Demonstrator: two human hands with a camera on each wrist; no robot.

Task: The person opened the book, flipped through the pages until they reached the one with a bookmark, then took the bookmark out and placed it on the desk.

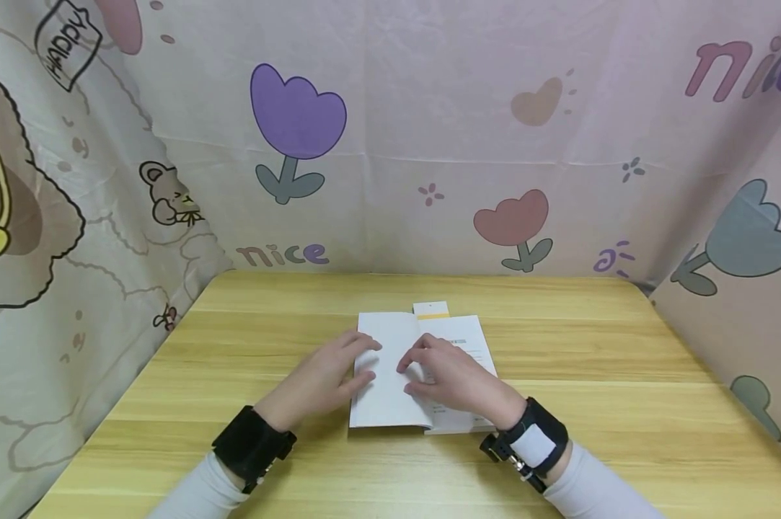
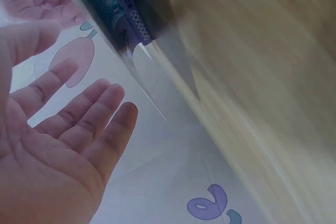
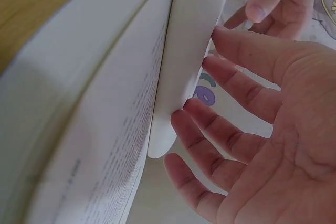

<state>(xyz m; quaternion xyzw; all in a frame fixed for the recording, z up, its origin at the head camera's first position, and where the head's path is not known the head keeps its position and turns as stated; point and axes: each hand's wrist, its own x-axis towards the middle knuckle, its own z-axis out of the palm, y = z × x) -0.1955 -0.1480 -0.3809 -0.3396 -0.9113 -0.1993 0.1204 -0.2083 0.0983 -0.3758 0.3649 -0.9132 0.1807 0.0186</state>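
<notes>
An open book (image 1: 390,333) lies on the table, its left page blank white and its right page (image 1: 477,346) printed with small text. At the left edge of the book, my left hand (image 1: 319,375) rests with fingers spread onto the blank page. My right hand (image 1: 458,378) is over the middle of the book, its loosely bent fingertips at the blank page near the fold. In the right wrist view, the fingertips of that hand (image 3: 262,124) touch a white page (image 3: 186,40). A dark blue cover (image 2: 113,9) with pale lettering shows in the left wrist view.
A white card with a yellow stripe (image 1: 430,308) sticks out past the book's top edge. The wooden table (image 1: 286,310) reaches back to a printed cloth (image 1: 396,108), with more cloth at both sides. Black bands (image 1: 250,443) circle both wrists.
</notes>
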